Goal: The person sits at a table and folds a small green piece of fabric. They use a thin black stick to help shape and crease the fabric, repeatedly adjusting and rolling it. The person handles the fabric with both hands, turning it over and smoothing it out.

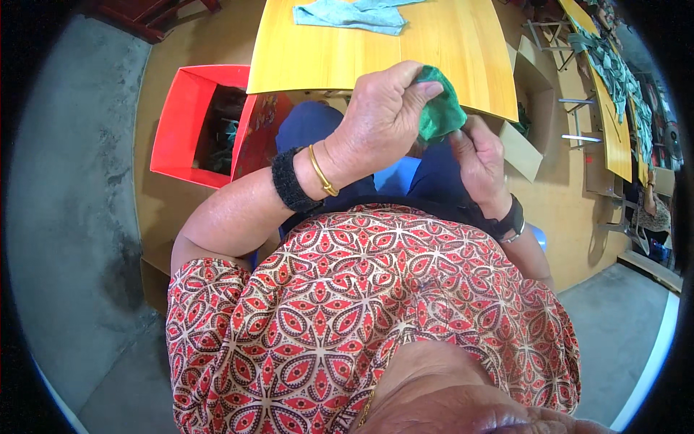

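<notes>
Both my hands are raised in front of me at the near edge of the yellow wooden table. Between them is a small piece of green cloth [442, 116], bunched and cupped. My left hand [383, 116] pinches its upper left side between thumb and fingers. At its lower right edge, my right hand [481, 155] grips it with thumb and fingertips. Part of the cloth is hidden behind the left fingers. A flat light-blue cloth [354, 16] lies at the far side of the table [434, 50].
Left of my knees stands an open red box [189, 170] with dark contents. On the right, an open cardboard box [520, 152] sits beside the table. Further right, grey-green cloth pieces [603, 65] lie heaped on another long table [613, 152]. Another person [654, 213] is at the far right.
</notes>
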Available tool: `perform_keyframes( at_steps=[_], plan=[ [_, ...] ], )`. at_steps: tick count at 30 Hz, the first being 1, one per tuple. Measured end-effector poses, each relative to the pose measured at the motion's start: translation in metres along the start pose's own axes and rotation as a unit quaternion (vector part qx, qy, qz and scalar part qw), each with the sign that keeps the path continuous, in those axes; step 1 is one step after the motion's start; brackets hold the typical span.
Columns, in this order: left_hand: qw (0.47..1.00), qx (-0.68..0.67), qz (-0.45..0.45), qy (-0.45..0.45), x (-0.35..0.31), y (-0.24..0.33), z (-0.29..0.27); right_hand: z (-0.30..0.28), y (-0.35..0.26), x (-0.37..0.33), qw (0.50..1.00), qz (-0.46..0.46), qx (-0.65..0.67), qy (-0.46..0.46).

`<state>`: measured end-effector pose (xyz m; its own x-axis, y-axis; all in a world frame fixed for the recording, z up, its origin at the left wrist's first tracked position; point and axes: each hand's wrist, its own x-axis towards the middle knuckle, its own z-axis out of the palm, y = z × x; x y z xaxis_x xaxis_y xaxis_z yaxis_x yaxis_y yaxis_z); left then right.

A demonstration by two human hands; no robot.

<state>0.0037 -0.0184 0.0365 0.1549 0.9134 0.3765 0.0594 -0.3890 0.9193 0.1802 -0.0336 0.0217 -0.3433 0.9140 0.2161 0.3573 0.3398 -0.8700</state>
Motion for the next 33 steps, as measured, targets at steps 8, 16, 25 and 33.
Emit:
perform_keyframes(
  at_steps=[8,16,25,33],
  plan=[
    [0.994,0.053,0.037,-0.083,0.003,0.002,-0.006,0.005,-0.01,0.004,0.989,-0.132,-0.063,0.008],
    [0.997,0.05,0.038,-0.033,0.005,-0.003,-0.008,0.001,-0.002,0.005,0.996,-0.047,0.064,0.03],
    [0.998,-0.063,0.002,-0.023,0.006,0.0,-0.004,-0.001,-0.006,0.008,1.0,-0.005,-0.009,0.007],
    [0.995,-0.025,0.057,-0.081,0.005,-0.005,-0.004,0.007,-0.001,0.003,0.999,-0.032,0.009,-0.002]
  ],
)
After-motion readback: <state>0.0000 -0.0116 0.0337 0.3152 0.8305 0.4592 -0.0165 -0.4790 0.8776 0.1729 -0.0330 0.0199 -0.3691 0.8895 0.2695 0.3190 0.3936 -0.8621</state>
